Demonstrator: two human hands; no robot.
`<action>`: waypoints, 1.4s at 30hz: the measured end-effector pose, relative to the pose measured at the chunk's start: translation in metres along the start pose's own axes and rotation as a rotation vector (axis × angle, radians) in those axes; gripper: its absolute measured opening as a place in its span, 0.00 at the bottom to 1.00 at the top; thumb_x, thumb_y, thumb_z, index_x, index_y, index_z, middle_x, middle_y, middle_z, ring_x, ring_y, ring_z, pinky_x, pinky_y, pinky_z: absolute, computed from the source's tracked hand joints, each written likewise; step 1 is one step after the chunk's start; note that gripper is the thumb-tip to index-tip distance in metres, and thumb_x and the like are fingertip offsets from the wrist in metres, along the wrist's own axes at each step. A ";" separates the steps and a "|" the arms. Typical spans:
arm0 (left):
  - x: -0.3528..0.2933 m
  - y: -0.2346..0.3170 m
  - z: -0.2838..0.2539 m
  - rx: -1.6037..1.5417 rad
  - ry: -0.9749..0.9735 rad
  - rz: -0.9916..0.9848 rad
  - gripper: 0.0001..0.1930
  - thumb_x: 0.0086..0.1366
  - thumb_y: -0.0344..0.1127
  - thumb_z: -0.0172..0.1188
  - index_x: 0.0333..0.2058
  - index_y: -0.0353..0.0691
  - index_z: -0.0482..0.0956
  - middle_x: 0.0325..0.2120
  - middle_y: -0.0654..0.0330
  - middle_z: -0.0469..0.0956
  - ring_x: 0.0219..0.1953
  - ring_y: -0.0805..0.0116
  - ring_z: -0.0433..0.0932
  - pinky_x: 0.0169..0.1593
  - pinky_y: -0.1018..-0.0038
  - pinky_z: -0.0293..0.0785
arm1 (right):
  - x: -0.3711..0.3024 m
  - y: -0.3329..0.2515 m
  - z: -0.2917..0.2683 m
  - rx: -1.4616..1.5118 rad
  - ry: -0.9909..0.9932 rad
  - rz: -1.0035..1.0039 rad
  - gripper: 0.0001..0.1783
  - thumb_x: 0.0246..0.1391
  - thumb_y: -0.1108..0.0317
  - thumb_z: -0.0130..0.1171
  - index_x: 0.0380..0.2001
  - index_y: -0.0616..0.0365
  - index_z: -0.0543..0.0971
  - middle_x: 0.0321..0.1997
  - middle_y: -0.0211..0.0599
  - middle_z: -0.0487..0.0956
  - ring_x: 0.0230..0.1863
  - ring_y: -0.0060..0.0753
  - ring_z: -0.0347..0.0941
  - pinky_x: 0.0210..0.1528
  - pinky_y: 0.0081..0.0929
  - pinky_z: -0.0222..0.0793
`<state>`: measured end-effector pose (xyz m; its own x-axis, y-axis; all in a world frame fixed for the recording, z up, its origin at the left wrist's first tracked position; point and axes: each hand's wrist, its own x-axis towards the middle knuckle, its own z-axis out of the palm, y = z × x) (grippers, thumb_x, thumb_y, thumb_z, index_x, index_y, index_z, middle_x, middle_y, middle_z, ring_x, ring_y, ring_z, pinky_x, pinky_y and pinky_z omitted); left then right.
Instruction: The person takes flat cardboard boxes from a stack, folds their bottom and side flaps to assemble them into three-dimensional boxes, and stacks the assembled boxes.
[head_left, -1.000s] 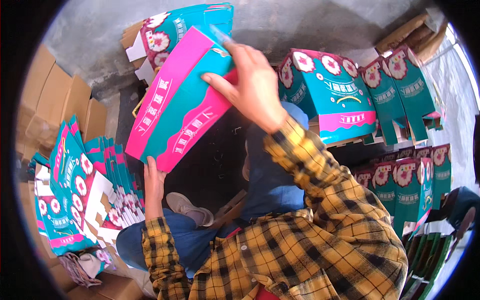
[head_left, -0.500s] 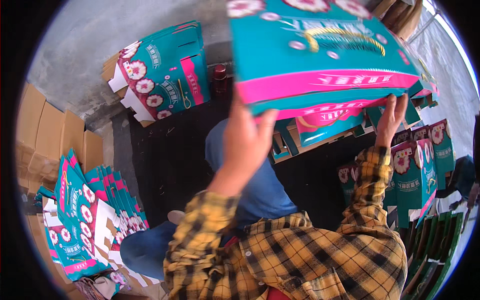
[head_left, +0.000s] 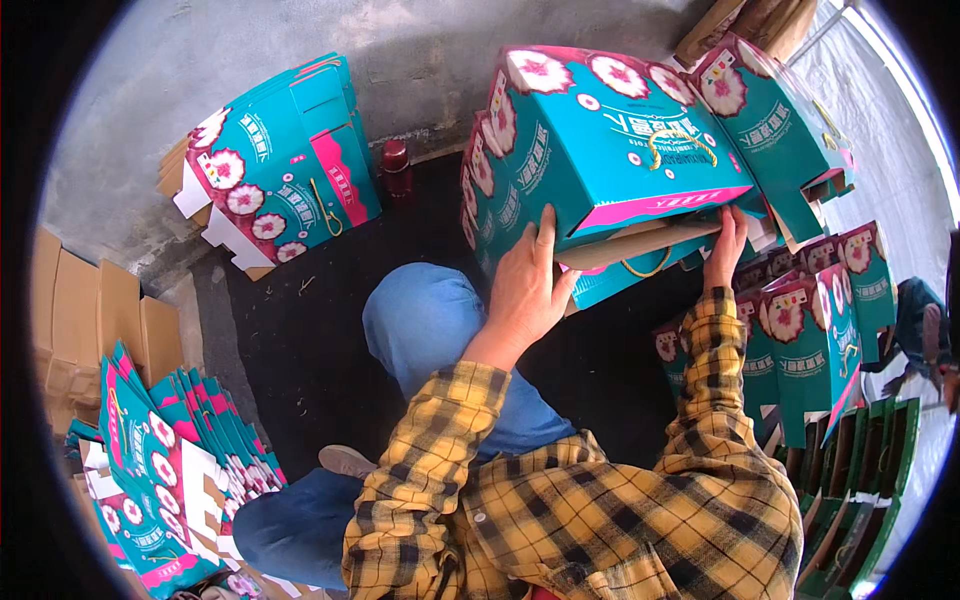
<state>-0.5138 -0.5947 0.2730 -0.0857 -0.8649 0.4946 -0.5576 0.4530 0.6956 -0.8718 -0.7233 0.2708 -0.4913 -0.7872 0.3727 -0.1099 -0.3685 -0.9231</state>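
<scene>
A teal cardboard carton with a pink band, printed flower-like slices and a yellow rope handle lies in front of me, on or against other cartons of the same kind. My left hand grips its near left corner, with the fingers up along the side and the thumb at the open near edge. Around the near right corner, my right hand is closed, its fingertips on the edge. Between the hands the near end gapes, showing bare brown board. A second rope handle hangs below that opening.
Beside it stands another assembled carton. More cartons are at the right, above green-edged ones. Flattened cartons lean on the wall and lie lower left. A red flask and brown boxes stand nearby.
The carton has come down from its raised position and settled among the other cartons. Both hands have stayed on it, the left shifting to the right and the right to the left.
</scene>
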 end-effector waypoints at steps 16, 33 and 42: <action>-0.023 -0.007 0.002 0.039 -0.112 -0.056 0.33 0.62 0.35 0.54 0.62 0.30 0.52 0.58 0.39 0.62 0.58 0.43 0.65 0.59 0.59 0.65 | -0.037 -0.015 -0.033 -0.870 0.113 -0.324 0.30 0.55 0.61 0.57 0.57 0.66 0.65 0.64 0.58 0.60 0.65 0.51 0.57 0.63 0.40 0.55; -0.237 0.037 -0.137 0.483 -0.210 0.185 0.22 0.57 0.42 0.58 0.48 0.36 0.75 0.53 0.53 0.70 0.54 0.58 0.70 0.56 0.62 0.65 | -0.318 -0.179 0.196 -0.481 -1.332 -1.035 0.18 0.47 0.73 0.59 0.44 0.60 0.76 0.52 0.43 0.73 0.56 0.47 0.67 0.58 0.45 0.62; -0.331 0.089 -0.314 0.064 0.748 -0.736 0.12 0.67 0.29 0.52 0.47 0.36 0.75 0.43 0.56 0.78 0.41 0.69 0.79 0.45 0.74 0.73 | -0.341 -0.169 0.243 -0.484 -1.474 -1.232 0.17 0.47 0.70 0.60 0.44 0.59 0.76 0.49 0.41 0.75 0.58 0.45 0.66 0.66 0.50 0.50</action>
<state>-0.2755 -0.1999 0.3351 0.8117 -0.5581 0.1723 -0.3097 -0.1612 0.9371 -0.4760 -0.5129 0.3227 0.9628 -0.0782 0.2587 -0.0811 -0.9967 0.0006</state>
